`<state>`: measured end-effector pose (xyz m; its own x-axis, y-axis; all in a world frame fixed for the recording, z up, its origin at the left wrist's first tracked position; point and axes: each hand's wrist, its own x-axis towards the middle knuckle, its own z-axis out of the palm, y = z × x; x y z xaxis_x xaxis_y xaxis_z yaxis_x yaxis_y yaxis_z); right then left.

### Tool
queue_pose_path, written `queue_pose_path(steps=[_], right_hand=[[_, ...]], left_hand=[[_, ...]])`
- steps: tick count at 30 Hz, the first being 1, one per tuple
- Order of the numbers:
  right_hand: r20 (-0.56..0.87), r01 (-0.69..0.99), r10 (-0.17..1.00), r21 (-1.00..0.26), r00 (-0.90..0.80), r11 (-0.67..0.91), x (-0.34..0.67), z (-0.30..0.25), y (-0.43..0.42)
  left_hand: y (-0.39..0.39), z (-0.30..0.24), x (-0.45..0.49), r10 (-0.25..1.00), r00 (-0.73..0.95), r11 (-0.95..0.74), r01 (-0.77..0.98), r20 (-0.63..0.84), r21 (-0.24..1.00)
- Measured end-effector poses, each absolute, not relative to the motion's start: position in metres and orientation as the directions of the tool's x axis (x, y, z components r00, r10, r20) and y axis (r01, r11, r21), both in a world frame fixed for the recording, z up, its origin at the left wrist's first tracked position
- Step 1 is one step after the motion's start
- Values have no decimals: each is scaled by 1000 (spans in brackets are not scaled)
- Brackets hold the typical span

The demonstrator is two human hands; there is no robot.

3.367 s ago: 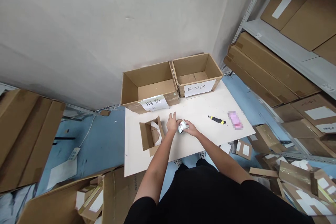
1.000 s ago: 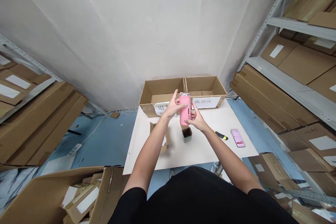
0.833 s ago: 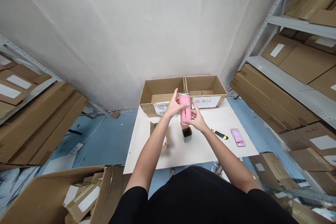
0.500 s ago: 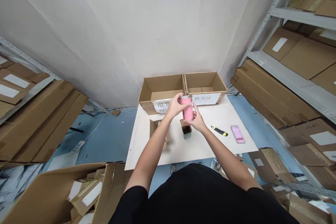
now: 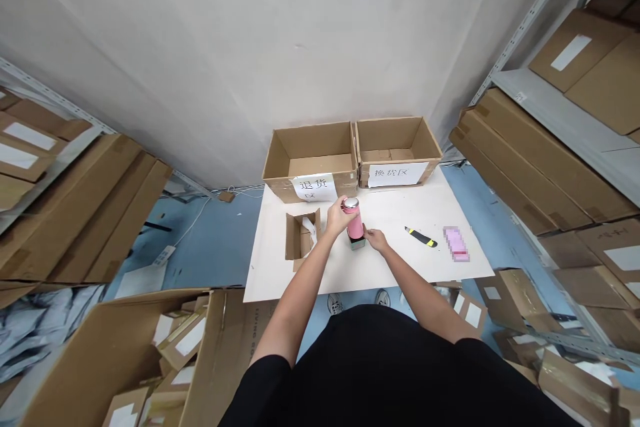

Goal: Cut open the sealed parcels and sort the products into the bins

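A pink thermos bottle [image 5: 355,225] with a shiny silver lid stands nearly upright, its lower end inside the mouth of a small green box [image 5: 357,244]. My left hand [image 5: 340,215] is wrapped round the bottle's upper part. At the box's right upper edge, my right hand [image 5: 376,239] has its fingers closed on the box; its fingertips are partly hidden. Left of my left forearm lies an opened brown carton [image 5: 294,240] with white paper inside.
Two large cartons with handwritten labels, a left carton [image 5: 345,181] and a right carton [image 5: 431,172], stand at the back of the white table [image 5: 395,265]. A yellow-black utility knife [image 5: 421,237] and a pixelated pink item [image 5: 456,244] lie right. A parcel-filled carton [image 5: 213,340] stands lower left.
The pink bottle has come down from above the table into the small box, led by my left hand. My right hand has left the bottle and moved to the box.
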<state>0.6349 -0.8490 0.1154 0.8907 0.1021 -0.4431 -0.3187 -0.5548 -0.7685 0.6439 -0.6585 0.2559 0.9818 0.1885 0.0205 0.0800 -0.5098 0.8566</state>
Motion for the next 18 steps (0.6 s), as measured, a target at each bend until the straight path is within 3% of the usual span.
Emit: queue_pose_path(steps=[6,14,18], right_hand=[[-404,-242,156,-769,901,-592,631,97,-839],[-404,-308,65,-783,912,-540,629,84,-828],[-410,-325,45,-781,911,-533,627,81,-828]], left_hand=[[-668,191,629,220,975,-461,139,-40,876],[-681,134,597,171,983,-665,162,-63,729],[-663,113,592,240,970,-539,166,-39,826]])
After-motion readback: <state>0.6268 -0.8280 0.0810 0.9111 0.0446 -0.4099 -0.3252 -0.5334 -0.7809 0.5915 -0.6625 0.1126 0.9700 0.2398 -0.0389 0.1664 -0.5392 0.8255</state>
